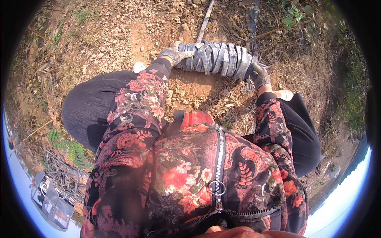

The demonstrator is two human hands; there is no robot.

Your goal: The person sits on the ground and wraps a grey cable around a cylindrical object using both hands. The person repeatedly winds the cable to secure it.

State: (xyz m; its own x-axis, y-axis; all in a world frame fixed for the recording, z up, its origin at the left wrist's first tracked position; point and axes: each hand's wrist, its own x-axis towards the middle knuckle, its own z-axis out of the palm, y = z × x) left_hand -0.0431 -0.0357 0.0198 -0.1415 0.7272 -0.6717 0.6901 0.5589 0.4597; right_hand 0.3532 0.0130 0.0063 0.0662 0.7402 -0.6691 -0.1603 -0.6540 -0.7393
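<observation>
A long bundle of flat grey plastic strip (218,58), possibly drip tape, is wound in many overlapping turns and held crosswise above the soil. My left hand (175,54), in a grey knit glove, grips its left end with the thumb laid over the top. At the right end my gloved right hand (260,76) is closed on the bundle, by a darker section and some loose strip ends. The undersides of both hands are hidden. A dark flat strip (254,26) runs along the ground beyond the bundle's right end; whether the two join cannot be seen.
A wooden stick (205,22) slants up from behind the bundle. Clods of dry soil (110,38) lie at left, dry grass (297,68) at right. My bent knees flank the work, shoes (284,95) on the ground. Dry stalks (64,169) and a vehicle (53,205) appear at lower left.
</observation>
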